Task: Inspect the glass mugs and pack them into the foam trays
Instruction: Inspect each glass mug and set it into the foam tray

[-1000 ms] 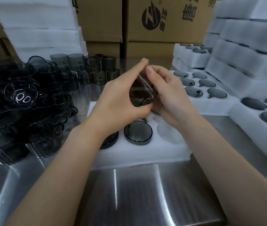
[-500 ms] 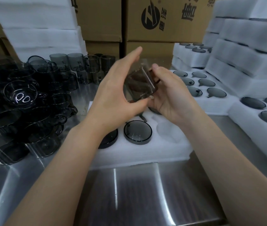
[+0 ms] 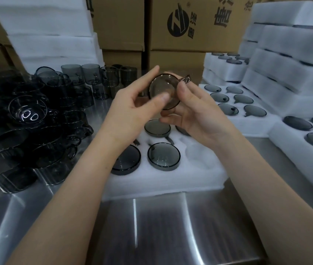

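Observation:
A smoky grey glass mug [image 3: 164,87] is held up above the table, its round end turned toward me and its handle pointing right. My left hand [image 3: 132,109] grips its left side with thumb and fingers. My right hand [image 3: 196,109] cradles it from below and the right. Under the hands lies a white foam tray [image 3: 163,178] with several mugs set upside down in its pockets, such as one at the front [image 3: 163,156]. An empty pocket [image 3: 197,153] shows at the tray's right.
A heap of loose grey mugs [image 3: 37,119] covers the steel table's left side. Filled foam trays [image 3: 236,100] lie at the right, with stacked trays [image 3: 295,60] behind them. Foam sheets [image 3: 52,35] and cardboard boxes [image 3: 180,25] stand at the back.
The mug has been turned in both hands, from side-on to its round end facing me, and lifted slightly. My left thumb has slid across its face.

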Available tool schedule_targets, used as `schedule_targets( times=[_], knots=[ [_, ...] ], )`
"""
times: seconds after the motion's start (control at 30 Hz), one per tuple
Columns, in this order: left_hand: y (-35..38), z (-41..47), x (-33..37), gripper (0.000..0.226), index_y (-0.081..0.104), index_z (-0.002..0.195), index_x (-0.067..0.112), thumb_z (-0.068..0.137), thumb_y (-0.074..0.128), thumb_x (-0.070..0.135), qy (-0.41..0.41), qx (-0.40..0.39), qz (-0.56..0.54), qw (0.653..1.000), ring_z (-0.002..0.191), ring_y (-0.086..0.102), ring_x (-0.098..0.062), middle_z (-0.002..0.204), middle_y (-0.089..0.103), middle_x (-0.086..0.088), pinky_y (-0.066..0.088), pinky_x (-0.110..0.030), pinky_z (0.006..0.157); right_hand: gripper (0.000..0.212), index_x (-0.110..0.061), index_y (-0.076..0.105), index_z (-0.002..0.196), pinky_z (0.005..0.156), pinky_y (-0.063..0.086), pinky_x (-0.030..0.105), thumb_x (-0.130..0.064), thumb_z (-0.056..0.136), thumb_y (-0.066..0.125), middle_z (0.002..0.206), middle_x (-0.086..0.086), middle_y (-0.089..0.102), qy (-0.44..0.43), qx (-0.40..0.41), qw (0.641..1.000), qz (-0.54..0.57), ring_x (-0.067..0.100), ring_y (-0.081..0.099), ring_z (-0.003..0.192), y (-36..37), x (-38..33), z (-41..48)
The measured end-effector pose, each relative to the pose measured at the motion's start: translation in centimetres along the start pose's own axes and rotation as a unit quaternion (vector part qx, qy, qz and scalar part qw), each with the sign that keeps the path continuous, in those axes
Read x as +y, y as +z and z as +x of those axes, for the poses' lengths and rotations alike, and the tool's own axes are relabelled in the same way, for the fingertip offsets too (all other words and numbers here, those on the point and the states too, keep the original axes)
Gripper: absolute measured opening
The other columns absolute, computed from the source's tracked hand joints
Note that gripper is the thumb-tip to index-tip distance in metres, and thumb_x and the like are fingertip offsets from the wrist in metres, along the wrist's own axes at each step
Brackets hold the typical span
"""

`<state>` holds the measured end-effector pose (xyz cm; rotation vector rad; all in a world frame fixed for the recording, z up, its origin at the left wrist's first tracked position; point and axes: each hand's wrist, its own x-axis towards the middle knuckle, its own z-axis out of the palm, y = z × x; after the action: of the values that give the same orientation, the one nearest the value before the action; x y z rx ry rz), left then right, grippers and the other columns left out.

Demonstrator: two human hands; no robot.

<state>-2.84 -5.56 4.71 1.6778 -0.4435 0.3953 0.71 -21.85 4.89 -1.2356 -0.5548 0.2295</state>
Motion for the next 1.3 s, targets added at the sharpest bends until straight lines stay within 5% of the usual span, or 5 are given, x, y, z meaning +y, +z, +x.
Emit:
schedule_targets(
  times=[0.17, 0.3, 0.67, 1.0, 1.3],
  knots=[
    [-0.3, 0.0, 0.1, 0.050, 0.062, 0.126, 0.013, 0.079, 0.078, 0.016, 0.004, -0.021, -0.005, 1.000, 0.107, 0.066, -0.011, 0.113, 0.071, 0.002, 0.055, -0.036, 0.092, 0.069, -0.014, 0.053, 0.111, 0.053, 0.055, 0.031, -0.056, 0.058, 0.071, 0.086, 0.005, 0.066, 0.014, 0.001, 1.000, -0.014, 0.019, 0.061, 0.059, 0.1, 0.3, 0.0],
    [-0.3, -0.1, 0.3, 0.039, 0.067, 0.104, 0.015, 0.071, 0.085, 0.023, -0.004, 0.006, 0.015, 1.000, 0.095, 0.070, -0.011, 0.096, 0.074, 0.005, 0.059, -0.041, 0.085, 0.081, -0.014, 0.044, 0.123, 0.064, 0.059, 0.040, -0.062, 0.061, 0.068, 0.107, 0.011, 0.067, 0.022, -0.038, 0.998, -0.042, 0.032, 0.071, 0.082, 0.1, 0.4, -0.1],
    [0.2, -0.3, 0.5, 0.020, 0.072, 0.098, 0.020, 0.100, 0.052, 0.023, 0.019, 0.104, 0.001, 0.994, 0.087, 0.073, -0.025, 0.089, 0.074, -0.006, 0.059, -0.051, 0.074, 0.037, -0.021, 0.049, 0.137, 0.075, 0.059, 0.041, -0.032, 0.102, 0.039, 0.125, 0.016, 0.062, 0.023, -0.082, 0.996, 0.025, 0.041, 0.066, 0.106, 0.3, 0.1, -0.3],
    [-0.2, 0.1, 0.3, 0.033, 0.071, 0.095, 0.015, 0.104, 0.043, 0.029, -0.059, 0.104, -0.001, 0.993, 0.070, 0.073, -0.027, 0.087, 0.076, -0.004, 0.061, -0.036, 0.063, 0.026, -0.027, 0.066, 0.115, 0.050, 0.051, 0.030, -0.031, 0.096, 0.049, 0.102, 0.010, 0.068, 0.068, -0.005, 0.996, -0.061, 0.026, 0.063, 0.067, 0.0, -2.3, -1.2],
    [-2.3, 1.1, -2.0, 0.031, 0.062, 0.125, 0.025, 0.097, 0.048, 0.018, -0.108, 0.180, 0.173, 0.962, 0.092, 0.067, -0.016, 0.094, 0.071, 0.004, 0.053, -0.034, 0.088, 0.053, -0.025, 0.059, 0.078, 0.053, 0.043, 0.028, -0.074, 0.059, 0.064, 0.068, -0.008, 0.062, 0.164, 0.163, 0.786, -0.573, 0.007, 0.058, 0.058, 0.6, -4.0, -6.7]
  ],
)
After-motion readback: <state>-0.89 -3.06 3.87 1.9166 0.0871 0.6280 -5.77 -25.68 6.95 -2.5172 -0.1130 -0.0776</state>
